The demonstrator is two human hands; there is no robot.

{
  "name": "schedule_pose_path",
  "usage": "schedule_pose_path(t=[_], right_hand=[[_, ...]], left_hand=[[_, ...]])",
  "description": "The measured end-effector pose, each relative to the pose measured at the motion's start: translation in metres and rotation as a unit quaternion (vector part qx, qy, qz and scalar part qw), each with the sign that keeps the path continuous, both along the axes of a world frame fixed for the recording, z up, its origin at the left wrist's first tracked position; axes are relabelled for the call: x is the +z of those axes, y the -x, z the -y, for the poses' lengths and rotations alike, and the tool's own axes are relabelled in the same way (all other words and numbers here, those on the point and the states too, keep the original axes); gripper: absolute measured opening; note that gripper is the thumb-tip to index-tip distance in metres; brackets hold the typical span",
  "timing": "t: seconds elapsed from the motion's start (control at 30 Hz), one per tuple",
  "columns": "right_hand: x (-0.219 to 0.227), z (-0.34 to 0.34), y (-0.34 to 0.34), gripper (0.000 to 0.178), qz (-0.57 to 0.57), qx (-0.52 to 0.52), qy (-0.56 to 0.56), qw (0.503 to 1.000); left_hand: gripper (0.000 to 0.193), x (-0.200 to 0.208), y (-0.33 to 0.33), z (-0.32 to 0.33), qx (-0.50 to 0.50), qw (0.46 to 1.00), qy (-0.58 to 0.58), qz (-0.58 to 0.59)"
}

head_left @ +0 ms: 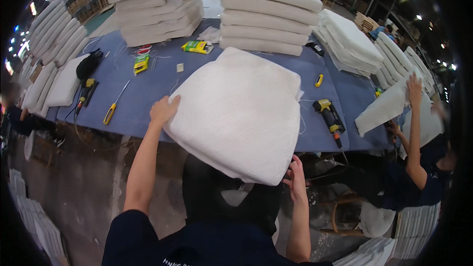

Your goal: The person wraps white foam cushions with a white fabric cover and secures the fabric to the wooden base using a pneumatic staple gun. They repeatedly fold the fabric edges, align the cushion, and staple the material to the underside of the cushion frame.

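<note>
The cushion (236,113) is plain white, as are the stacked cushions (266,15) behind it. The bench (148,103) is blue. The drill (329,113) is yellow and black, the screwdriver (114,106) yellow-handled.

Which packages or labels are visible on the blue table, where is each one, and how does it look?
Yellow-green package: flat rectangular box, far side of the table, between the two cushion stacks.
Green-yellow package: smaller flat pack, left of it, nearer the table edge.
Red-white label: small flat piece just beyond that pack.
Small pale card: square, lying alone on the blue table.
</note>
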State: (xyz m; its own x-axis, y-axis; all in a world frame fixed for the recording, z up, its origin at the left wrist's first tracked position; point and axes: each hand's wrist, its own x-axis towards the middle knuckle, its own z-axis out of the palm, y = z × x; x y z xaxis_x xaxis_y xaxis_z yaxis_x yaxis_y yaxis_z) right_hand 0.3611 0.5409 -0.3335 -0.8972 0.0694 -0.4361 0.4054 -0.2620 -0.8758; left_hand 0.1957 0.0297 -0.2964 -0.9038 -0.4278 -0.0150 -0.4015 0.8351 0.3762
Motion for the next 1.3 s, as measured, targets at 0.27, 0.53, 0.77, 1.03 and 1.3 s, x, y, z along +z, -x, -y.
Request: schedule_pose_path(t=[0.27, 0.53, 0.77, 1.03, 1.3], right_hand=[[0.125, 0.053, -0.003, 0.091, -0.290, 0.050, -0.149, 0.944], [0.237, -0.046, 0.189, 0.086, -0.376, 0.191, -0.397, 0.815], [0.035, 0.049, 0.346, 0.078, -0.299, 0.114, -0.614, 0.721], [-0.014, 0.049, 0.112, 0.067, -0.286, 0.108, -0.544, 0.781], [-0.048, 0.039, -0.029, 0.071, -0.044, -0.183, 0.126, 0.974]], left_hand=[[0.048, -0.055, -0.070, 0.018, 0.044, 0.972, -0.155, -0.174], [0.037, -0.077, -0.236, -0.162, 0.094, 0.853, -0.438, -0.270], [0.019, 0.027, -0.213, -0.194, -0.410, 0.861, -0.276, -0.119], [0.036, 0.019, -0.084, -0.187, -0.477, 0.854, -0.128, -0.164], [0.078, -0.012, -0.044, -0.308, -0.628, 0.765, 0.068, -0.124]])
